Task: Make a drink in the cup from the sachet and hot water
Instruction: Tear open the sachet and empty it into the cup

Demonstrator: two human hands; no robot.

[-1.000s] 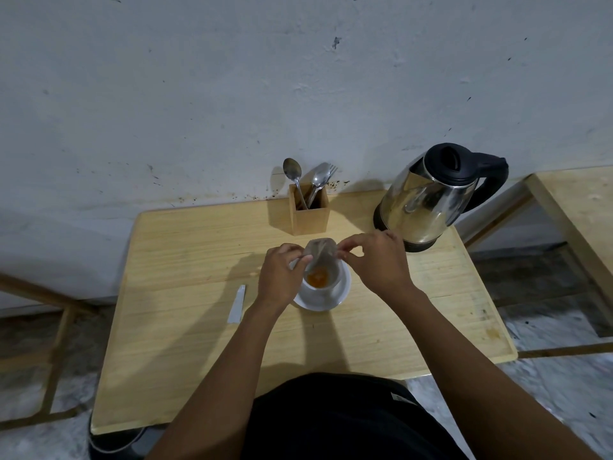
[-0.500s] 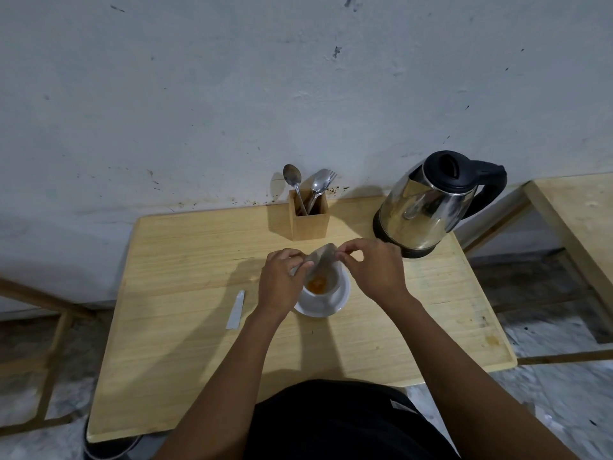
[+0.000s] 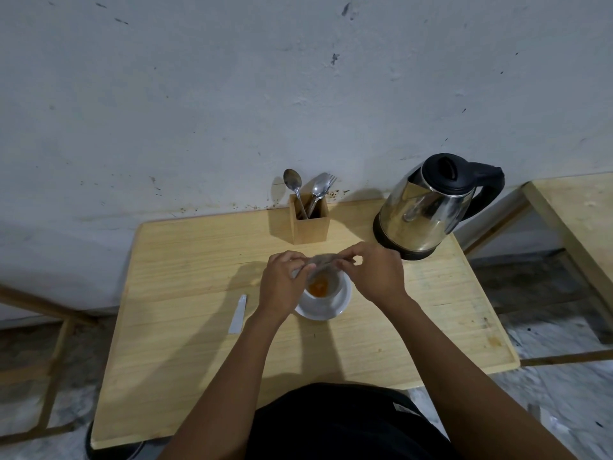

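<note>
Now both hands pinch the sachet (image 3: 320, 262) flat over the cup (image 3: 326, 287): left hand (image 3: 285, 282) clamped on its left end, right hand (image 3: 371, 272) on its right end, probably to tip out the last powder. Orange powder (image 3: 318, 287) already sits in the cup, which stands on a saucer (image 3: 338, 308) mid-table. Torn strip (image 3: 238, 314) lies left, well apart. Kettle (image 3: 428, 207) stands near the right hand, by the table's (image 3: 185, 360) back edge; open room in front.
</note>
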